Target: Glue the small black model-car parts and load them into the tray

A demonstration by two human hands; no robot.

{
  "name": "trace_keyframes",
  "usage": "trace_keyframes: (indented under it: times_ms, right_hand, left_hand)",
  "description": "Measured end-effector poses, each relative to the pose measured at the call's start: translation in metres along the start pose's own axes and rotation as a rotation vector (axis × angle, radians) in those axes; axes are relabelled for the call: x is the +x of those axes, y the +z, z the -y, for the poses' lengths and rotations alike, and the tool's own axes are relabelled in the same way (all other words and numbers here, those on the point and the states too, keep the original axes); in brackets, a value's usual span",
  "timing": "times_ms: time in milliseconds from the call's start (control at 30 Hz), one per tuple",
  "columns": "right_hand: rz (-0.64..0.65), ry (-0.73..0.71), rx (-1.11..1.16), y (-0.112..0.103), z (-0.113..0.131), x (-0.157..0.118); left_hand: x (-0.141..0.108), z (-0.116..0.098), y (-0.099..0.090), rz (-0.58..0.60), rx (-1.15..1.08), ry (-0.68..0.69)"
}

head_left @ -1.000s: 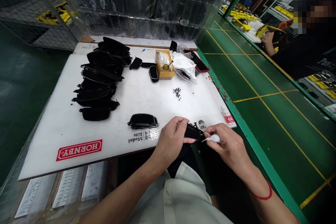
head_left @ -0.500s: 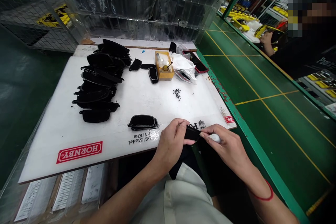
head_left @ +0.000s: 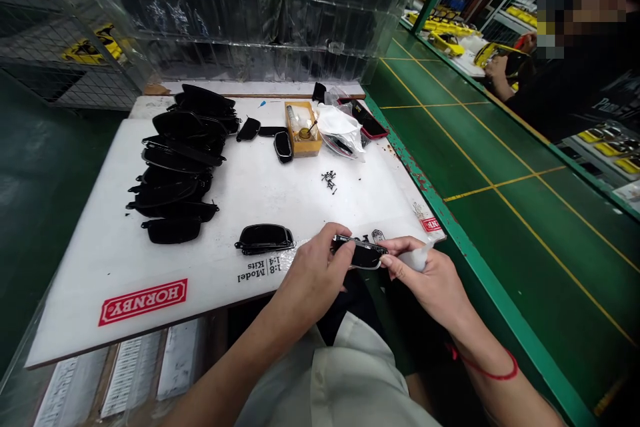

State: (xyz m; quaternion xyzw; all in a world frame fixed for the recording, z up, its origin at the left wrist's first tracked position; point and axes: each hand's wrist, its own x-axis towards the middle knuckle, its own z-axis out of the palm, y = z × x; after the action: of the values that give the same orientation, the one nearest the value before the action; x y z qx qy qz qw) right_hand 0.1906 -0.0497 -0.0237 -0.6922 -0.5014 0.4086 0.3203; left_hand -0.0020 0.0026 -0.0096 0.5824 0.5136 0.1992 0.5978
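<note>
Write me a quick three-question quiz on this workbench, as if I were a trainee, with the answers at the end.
1. True or false: the left hand and the right hand both touch the same black part.

2. Seen from the worker's seat, where on the white board is the big pile of black pieces?
A) On the left
B) On the right
C) At the near right corner

3. Fill in the blank: the red label near the board's front edge, upside down in this view, reads ____.

Key: 1. True; 2. A; 3. HORNBY
</note>
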Motion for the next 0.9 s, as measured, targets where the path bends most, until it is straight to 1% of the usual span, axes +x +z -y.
trace_keyframes:
  times_ms: [67, 100, 133, 233, 300, 400, 633, 900]
  right_hand:
    - [-0.017, -0.025, -0.027, 0.000, 0.003, -0.002]
    - [-0.021, -0.040, -0.036, 0.000, 0.004, -0.003]
    - [-0.022, -0.056, -0.041, 0.001, 0.005, -0.004]
    - [-0.024, -0.107, -0.038, 0.002, 0.006, -0.005]
    - [-0.028, -0.128, -0.037, 0.002, 0.006, -0.005]
    - [-0.026, -0.131, -0.033, 0.002, 0.005, -0.005]
    - [-0.020, -0.139, -0.015, 0.001, 0.004, -0.004]
    - [-0.022, -0.130, 0.001, 0.000, 0.002, -0.006]
  left_hand:
    - [-0.002, -0.007, -0.002, -0.092, 0.243, 0.139]
    - [-0.002, -0.010, -0.002, -0.127, 0.327, 0.204]
    - [-0.002, -0.012, 0.000, -0.139, 0.383, 0.255]
    - [0.001, -0.015, 0.007, -0.085, 0.422, 0.329]
    - [0.005, -0.015, 0.011, -0.045, 0.402, 0.323]
    - [0.010, -0.015, 0.013, -0.029, 0.371, 0.302]
    - [0.014, -0.016, 0.009, 0.038, 0.268, 0.240]
    - [0.018, -0.022, 0.006, 0.084, 0.279, 0.161]
